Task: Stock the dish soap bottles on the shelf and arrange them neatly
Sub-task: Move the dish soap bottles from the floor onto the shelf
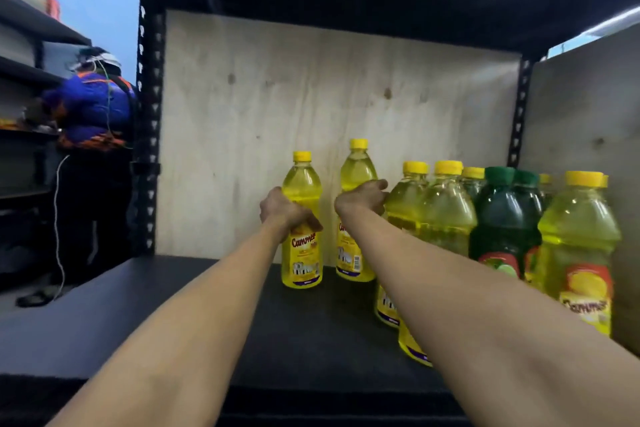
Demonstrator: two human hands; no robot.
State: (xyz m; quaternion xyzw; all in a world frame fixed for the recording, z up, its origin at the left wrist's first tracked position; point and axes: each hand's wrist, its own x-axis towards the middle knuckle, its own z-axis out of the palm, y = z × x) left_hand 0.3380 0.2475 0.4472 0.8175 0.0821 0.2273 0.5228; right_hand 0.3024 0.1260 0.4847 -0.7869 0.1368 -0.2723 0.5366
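Two yellow dish soap bottles with yellow caps stand upright near the back of the black shelf (173,305). My left hand (285,211) is wrapped around the middle of the left yellow bottle (302,184). My right hand (362,196) grips the right yellow bottle (357,166) at its shoulder. To the right stands a tight group of more yellow bottles (446,208), two green bottles (504,215) and a front yellow bottle (580,239). My right forearm hides the lower parts of some of them.
A pale plywood back panel (277,107) and side panel (588,107) close the shelf bay, with black slotted posts (150,135) at the corners. Another person in a blue top (93,104) works at shelving on the far left.
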